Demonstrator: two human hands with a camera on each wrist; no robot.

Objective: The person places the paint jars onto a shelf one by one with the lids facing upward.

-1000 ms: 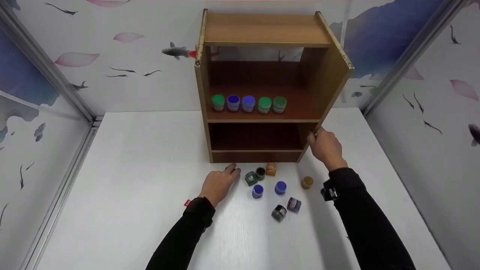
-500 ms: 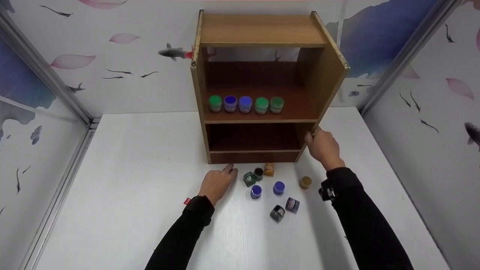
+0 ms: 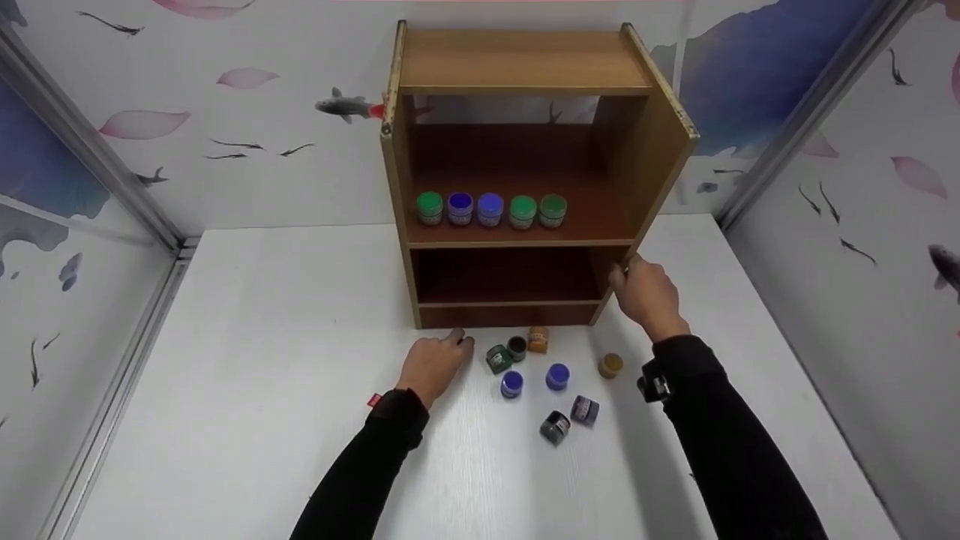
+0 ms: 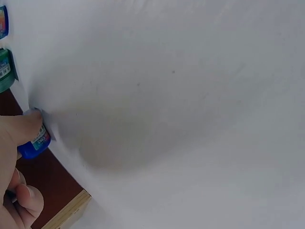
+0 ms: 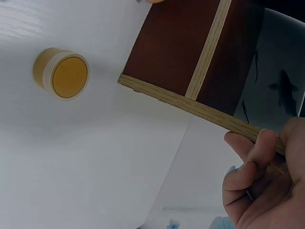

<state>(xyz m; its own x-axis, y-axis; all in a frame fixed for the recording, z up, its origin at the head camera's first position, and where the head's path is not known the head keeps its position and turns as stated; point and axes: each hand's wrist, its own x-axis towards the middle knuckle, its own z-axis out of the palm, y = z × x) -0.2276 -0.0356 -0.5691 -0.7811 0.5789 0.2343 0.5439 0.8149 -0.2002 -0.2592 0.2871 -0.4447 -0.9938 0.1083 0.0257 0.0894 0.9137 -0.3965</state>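
My left hand (image 3: 435,367) is low at the front left foot of a small wooden shelf unit (image 3: 525,60). In the left wrist view its thumb and fingers pinch a small blue paint jar (image 4: 39,140), right by the unit's dark base board; the hand hides this jar in the head view. On the other side, my right hand (image 3: 649,296) grips the front edge of the unit's right side panel (image 5: 167,98), thumb on one face and fingers on the other. A row of paint jars with green and blue lids (image 3: 490,209) stands on the middle shelf.
Several loose jars lie or stand before the unit: a dark green jar (image 3: 499,358), an orange jar (image 3: 538,340), a blue-lidded jar (image 3: 557,376), a black jar (image 3: 555,427). A yellow-brown jar (image 3: 610,365) stands near the right forearm. Patterned walls (image 3: 255,150) enclose the white table.
The head view has shifted slightly. Both hands keep their places, and the jars stay where they were.
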